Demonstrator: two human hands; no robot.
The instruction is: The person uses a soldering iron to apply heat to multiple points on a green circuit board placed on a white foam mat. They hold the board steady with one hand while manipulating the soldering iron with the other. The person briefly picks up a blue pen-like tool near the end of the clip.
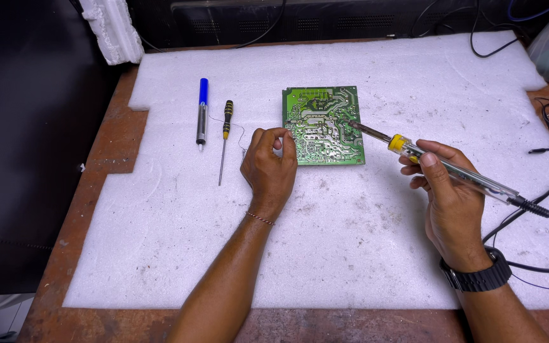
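I judge soldering is in hand: my right hand is closed around the soldering iron, its tip on the green circuit board lying on white foam on the bench. My left hand pinches thin solder wire at the board's left edge. Next calls for steady feeding at the tip; the joint itself is too small to see

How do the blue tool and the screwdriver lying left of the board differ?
The blue tool is thick, with a blue top and metallic grey body; the screwdriver is thin, with a black-and-yellow handle and a long bare shaft. The blue tool lies farther left; the screwdriver lies nearer the left hand. Both rest untouched on the white foam, pointing roughly toward the person.
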